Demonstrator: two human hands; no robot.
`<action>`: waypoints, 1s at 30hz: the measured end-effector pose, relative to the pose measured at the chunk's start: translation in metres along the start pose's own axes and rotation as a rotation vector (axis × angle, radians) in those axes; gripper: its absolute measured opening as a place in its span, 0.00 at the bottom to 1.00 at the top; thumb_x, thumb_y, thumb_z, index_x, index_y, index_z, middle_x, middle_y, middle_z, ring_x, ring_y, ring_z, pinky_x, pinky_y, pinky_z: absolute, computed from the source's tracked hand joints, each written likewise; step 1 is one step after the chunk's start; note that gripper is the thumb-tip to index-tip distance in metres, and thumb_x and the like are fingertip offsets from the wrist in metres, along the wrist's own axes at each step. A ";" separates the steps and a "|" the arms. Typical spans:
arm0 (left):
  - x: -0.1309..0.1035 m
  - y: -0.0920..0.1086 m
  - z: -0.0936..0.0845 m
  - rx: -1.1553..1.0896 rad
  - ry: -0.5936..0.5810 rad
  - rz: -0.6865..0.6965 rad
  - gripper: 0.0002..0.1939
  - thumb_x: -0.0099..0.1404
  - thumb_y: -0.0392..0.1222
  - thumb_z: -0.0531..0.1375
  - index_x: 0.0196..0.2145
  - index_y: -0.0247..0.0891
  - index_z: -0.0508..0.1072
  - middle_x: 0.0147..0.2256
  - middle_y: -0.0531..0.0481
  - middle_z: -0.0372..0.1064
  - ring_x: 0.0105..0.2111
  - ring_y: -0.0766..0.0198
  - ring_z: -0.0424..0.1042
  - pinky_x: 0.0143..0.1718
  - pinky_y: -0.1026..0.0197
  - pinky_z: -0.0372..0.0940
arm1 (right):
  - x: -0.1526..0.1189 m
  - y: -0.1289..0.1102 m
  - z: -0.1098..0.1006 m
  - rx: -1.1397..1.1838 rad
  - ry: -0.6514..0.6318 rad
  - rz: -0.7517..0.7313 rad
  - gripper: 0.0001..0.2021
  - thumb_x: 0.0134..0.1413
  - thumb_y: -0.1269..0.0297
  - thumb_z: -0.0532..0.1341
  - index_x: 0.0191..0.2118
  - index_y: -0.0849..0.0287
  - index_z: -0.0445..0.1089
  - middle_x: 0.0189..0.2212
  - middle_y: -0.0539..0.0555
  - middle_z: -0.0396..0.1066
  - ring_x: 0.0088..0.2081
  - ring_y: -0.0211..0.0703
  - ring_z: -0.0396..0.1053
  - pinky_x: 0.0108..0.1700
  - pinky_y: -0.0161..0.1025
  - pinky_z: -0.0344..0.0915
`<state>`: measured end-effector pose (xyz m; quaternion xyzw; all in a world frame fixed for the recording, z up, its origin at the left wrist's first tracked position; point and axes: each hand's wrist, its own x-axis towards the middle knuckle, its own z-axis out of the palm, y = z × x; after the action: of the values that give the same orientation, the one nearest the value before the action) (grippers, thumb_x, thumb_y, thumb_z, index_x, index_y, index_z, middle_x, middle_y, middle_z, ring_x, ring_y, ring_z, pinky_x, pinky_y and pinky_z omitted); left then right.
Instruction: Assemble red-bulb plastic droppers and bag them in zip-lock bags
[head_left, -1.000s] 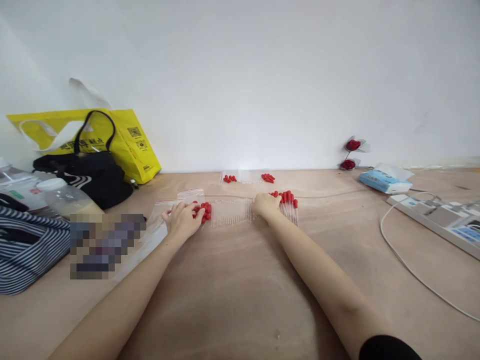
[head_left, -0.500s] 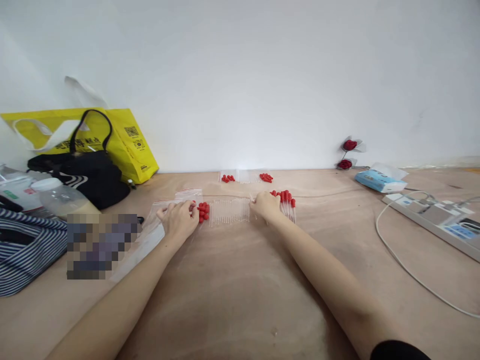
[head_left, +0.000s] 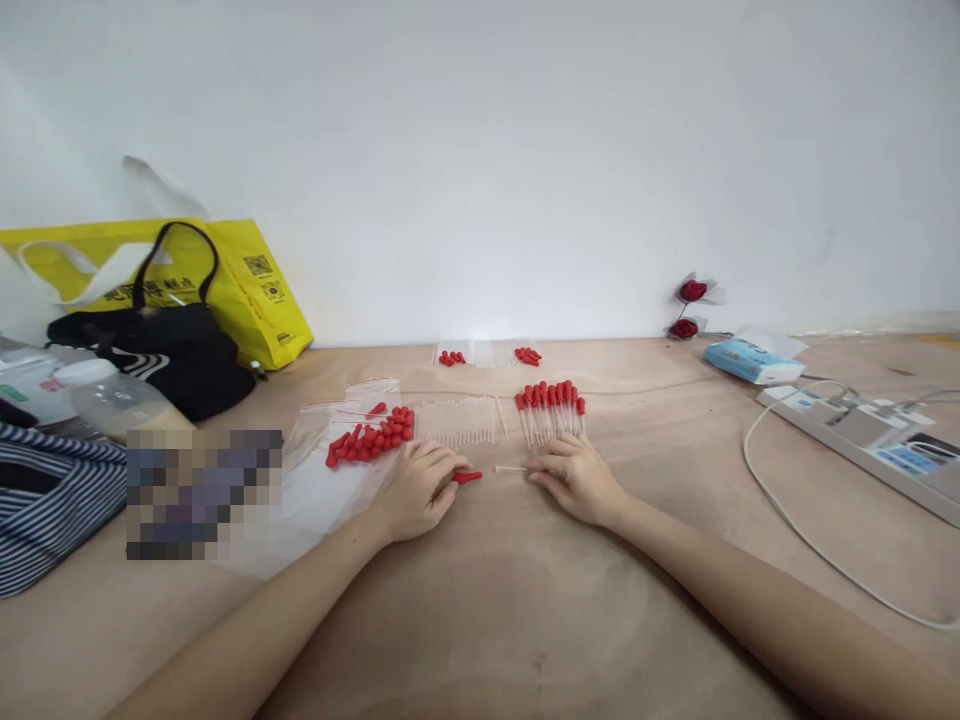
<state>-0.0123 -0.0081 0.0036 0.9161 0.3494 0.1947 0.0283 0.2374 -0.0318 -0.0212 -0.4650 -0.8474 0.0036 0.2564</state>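
Observation:
Between the fingertips of my left hand (head_left: 421, 488) is a red rubber dropper bulb (head_left: 468, 477), its narrow end pointing right. My right hand (head_left: 576, 478) pinches a thin clear dropper tube (head_left: 511, 469), whose free end points left toward the bulb, with a gap between them. Behind my left hand a pile of red bulbs (head_left: 367, 438) lies on clear zip bags (head_left: 311, 490). A row of bare clear tubes (head_left: 456, 421) lies side by side beyond my hands. Just past my right hand lie several droppers with red bulbs fitted (head_left: 551, 397).
At the wall lies a flat bag (head_left: 480, 353) with more bulbs and tubes. To the left stand a yellow bag (head_left: 262, 300), a black bag (head_left: 172, 360) and a bottle (head_left: 124, 400). Tissues (head_left: 750, 360), a power strip (head_left: 840, 430) with a cable and red artificial roses (head_left: 688, 310) are at right.
My left hand has come right and nearer from the bulb pile, bringing a red bulb. My right hand has drawn back from the tube row with one tube. The view has shifted slightly.

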 end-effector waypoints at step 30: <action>-0.001 0.017 0.020 0.037 0.177 -0.123 0.07 0.64 0.39 0.50 0.33 0.41 0.67 0.33 0.53 0.72 0.37 0.62 0.67 0.46 0.51 0.45 | 0.005 -0.027 0.011 0.094 0.073 0.070 0.11 0.57 0.64 0.51 0.40 0.57 0.68 0.31 0.53 0.71 0.36 0.41 0.62 0.42 0.42 0.47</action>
<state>0.0051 -0.0205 -0.0119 0.8726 0.4094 0.2663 -0.0076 0.2093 -0.0404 -0.0224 -0.4817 -0.8195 0.0355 0.3083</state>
